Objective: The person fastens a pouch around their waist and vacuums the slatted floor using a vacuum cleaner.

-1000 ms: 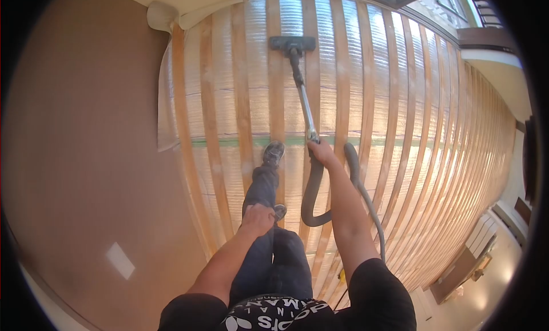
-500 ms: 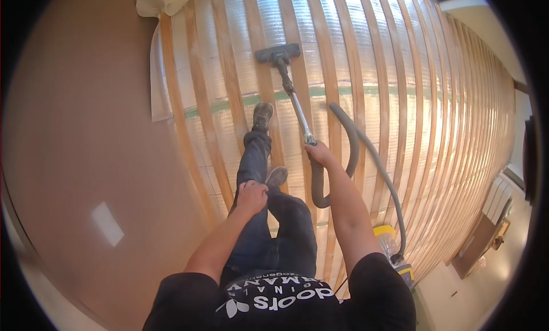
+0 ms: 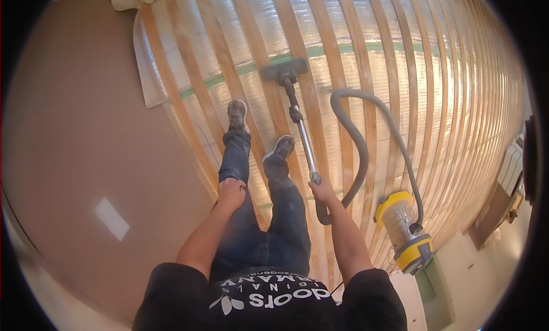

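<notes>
My right hand (image 3: 322,190) is wrapped round the grip of a silver vacuum tube (image 3: 306,142). At the tube's far end, the dark floor nozzle (image 3: 284,71) lies across wooden battens over foil sheeting. A grey hose (image 3: 361,142) loops from the grip to a yellow and silver vacuum cleaner (image 3: 404,231) on the right. My left hand (image 3: 232,192) rests at my left knee with its fingers curled; whether it pinches the trouser cloth is hidden.
Parallel battens (image 3: 347,159) run over foil (image 3: 320,62), crossed by green tape (image 3: 214,79). A brown wall (image 3: 103,142) stands on the left. My shoes (image 3: 280,149) are on the battened floor. White panels (image 3: 509,170) stand at the far right.
The nozzle and tube have come back nearer to me, past the green tape. My feet have shifted, and the vacuum cleaner has come into view on the right.
</notes>
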`<state>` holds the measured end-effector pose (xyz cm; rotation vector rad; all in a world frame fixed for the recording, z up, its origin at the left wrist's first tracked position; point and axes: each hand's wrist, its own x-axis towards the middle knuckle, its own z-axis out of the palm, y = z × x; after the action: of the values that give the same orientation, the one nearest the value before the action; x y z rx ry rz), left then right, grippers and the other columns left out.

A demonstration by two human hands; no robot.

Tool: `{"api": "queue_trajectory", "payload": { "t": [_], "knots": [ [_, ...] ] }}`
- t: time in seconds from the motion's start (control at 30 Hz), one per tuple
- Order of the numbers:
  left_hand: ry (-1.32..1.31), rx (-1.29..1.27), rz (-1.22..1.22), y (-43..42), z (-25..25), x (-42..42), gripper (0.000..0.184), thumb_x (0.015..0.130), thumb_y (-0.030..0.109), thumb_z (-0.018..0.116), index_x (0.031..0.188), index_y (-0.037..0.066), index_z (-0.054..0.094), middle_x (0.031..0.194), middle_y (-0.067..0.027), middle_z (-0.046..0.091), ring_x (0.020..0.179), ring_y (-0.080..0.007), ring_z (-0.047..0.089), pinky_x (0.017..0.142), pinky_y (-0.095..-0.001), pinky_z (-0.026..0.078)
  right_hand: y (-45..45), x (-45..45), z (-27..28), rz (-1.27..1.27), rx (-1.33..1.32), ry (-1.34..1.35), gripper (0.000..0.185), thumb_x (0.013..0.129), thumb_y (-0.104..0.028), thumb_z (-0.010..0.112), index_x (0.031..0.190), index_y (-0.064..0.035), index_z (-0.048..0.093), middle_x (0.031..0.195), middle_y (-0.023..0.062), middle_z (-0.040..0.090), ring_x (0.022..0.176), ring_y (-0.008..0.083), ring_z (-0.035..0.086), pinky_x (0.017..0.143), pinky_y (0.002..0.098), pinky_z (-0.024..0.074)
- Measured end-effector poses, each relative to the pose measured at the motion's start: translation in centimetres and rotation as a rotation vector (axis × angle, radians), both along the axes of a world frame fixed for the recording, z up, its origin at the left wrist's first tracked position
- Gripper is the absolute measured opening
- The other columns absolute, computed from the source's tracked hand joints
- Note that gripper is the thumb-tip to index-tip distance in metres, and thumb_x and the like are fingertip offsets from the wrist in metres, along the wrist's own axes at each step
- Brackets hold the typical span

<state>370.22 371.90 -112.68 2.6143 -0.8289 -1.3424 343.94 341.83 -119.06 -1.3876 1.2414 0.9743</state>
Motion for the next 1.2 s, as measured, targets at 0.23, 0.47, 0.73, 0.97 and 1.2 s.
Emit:
{"api": "queue_trajectory", "payload": {
  "t": [0.23,0.47,0.73,0.97,1.2],
  "knots": [
    [0.08,0.117,-0.113,-1.8,-1.2,3.7,0.02,0.097,0.022,0.06,0.099,0.017,0.08,0.108,-0.0035,0.078,0.117,-0.0249,0.064,0.105,-0.0461,0.043,5.8,-7.9,2.8,-0.097,0.033,0.136,0.063,0.094,-0.041,0.076,0.137,0.0,0.057,0.096,0.0213,0.076,0.088,0.037,0.075,0.08,0.0471,0.058],
    [0.063,0.04,-0.128,-1.2,-3.0,7.9,0.018,0.094,0.022,0.062,0.092,0.017,0.079,0.099,-0.0063,0.078,0.109,-0.0282,0.068,0.098,-0.0465,0.047,7.5,-5.2,7.7,-0.029,-0.265,0.133,0.07,0.097,-0.036,0.071,0.154,-0.003,0.047,0.123,0.031,0.07,0.114,0.0479,0.069,0.096,0.0509,0.0551],
    [0.1,0.083,-0.109,-1.2,-3.3,9.9,0.021,0.095,0.023,0.06,0.09,0.017,0.079,0.098,-0.0071,0.078,0.109,-0.0285,0.068,0.1,-0.0461,0.046,4.9,6.9,3.4,-0.058,-0.334,-0.02,0.072,0.098,-0.04,0.07,0.156,-0.0042,0.047,0.122,0.0304,0.071,0.112,0.0481,0.069,0.096,0.0523,0.0547],
    [0.128,0.087,-0.1,-1.6,-2.8,10.7,0.022,0.095,0.023,0.059,0.093,0.018,0.08,0.1,-0.0073,0.078,0.108,-0.0281,0.068,0.101,-0.0463,0.046,-4.0,25.8,-5.0,-0.042,-0.521,-0.404,0.08,0.091,-0.038,0.078,0.153,0.0017,0.047,0.121,0.0334,0.071,0.115,0.0479,0.07,0.098,0.0531,0.0546],
    [0.127,0.082,-0.097,-1.6,-2.7,10.4,0.021,0.094,0.023,0.06,0.093,0.017,0.081,0.099,-0.0077,0.078,0.107,-0.0284,0.068,0.099,-0.0467,0.047,0.1,23.0,-4.8,-0.135,-0.324,-0.329,0.077,0.093,-0.042,0.076,0.158,-0.014,0.047,0.124,0.0288,0.072,0.119,0.0472,0.069,0.099,0.0504,0.0552]
  ]
}}
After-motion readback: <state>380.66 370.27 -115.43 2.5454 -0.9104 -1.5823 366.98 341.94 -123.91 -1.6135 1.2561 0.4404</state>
